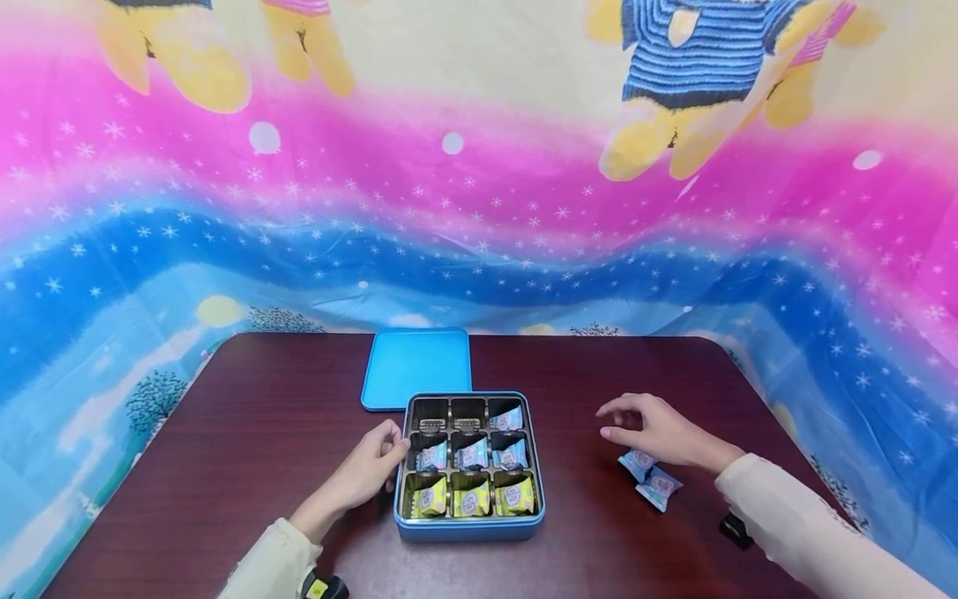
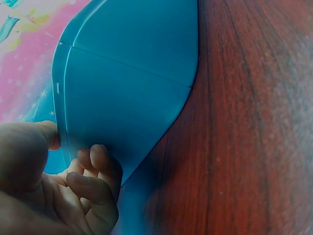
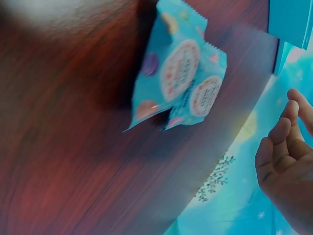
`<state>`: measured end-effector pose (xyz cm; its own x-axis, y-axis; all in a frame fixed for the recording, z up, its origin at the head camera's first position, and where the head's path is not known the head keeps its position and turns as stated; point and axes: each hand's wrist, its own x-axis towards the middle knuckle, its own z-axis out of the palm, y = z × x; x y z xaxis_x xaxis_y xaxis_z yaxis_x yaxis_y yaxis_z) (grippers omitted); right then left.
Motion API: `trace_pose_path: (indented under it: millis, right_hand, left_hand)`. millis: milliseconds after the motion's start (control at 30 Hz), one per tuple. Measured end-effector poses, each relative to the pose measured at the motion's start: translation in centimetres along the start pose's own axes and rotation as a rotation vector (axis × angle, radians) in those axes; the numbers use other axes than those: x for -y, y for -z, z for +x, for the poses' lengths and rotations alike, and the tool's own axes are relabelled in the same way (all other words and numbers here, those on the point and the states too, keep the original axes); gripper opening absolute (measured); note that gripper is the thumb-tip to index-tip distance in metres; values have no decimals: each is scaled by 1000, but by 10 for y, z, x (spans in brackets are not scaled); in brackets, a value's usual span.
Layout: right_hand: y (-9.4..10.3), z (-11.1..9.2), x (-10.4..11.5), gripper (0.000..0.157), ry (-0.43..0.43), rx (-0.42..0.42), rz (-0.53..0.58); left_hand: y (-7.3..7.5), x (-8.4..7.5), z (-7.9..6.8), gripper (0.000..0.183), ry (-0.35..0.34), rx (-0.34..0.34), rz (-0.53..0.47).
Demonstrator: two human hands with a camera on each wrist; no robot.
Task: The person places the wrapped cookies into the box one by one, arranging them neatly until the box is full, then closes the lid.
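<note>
A blue tin (image 1: 471, 531) stands uncovered on the table, divided into three rows of three compartments. Yellow packets (image 1: 473, 499) fill the front row and blue packets (image 1: 471, 454) the middle row. The back row holds one blue packet (image 1: 506, 418) at its right; its other two compartments are empty. My left hand (image 1: 364, 467) holds the tin's left side, thumb at the rim and fingers bent by the wall (image 2: 122, 98). With nothing in it, my right hand (image 1: 659, 428) hovers just beyond two blue packets (image 1: 659, 488) on the table, fingers loosely bent.
Behind the tin, to its left, lies a flat light-blue lid (image 1: 417, 366). The dark wood table (image 1: 284, 391) has a patterned cloth (image 1: 479, 208) hanging behind it. A black object (image 1: 736, 530) shows beneath the right sleeve.
</note>
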<state>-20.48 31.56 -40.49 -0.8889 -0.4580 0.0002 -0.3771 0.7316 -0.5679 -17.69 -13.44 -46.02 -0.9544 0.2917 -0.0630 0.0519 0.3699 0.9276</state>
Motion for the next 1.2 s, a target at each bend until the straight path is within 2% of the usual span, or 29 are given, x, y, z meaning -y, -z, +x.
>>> trace_pose_path:
  millis: [267, 567, 867, 1200]
  right_hand:
    - [5, -10, -11, 35, 18, -3, 22]
    - [6, -16, -30, 35, 8, -14, -20]
    - [13, -24, -43, 36, 44, 100, 118]
    - [16, -30, -57, 37, 67, 176, 133]
  left_hand:
    - [0, -1, 0, 21, 5, 4, 3]
    - [0, -1, 0, 20, 6, 4, 1]
    - [1, 0, 0, 20, -3, 11, -2]
    - [0, 0, 1, 19, 0, 6, 1]
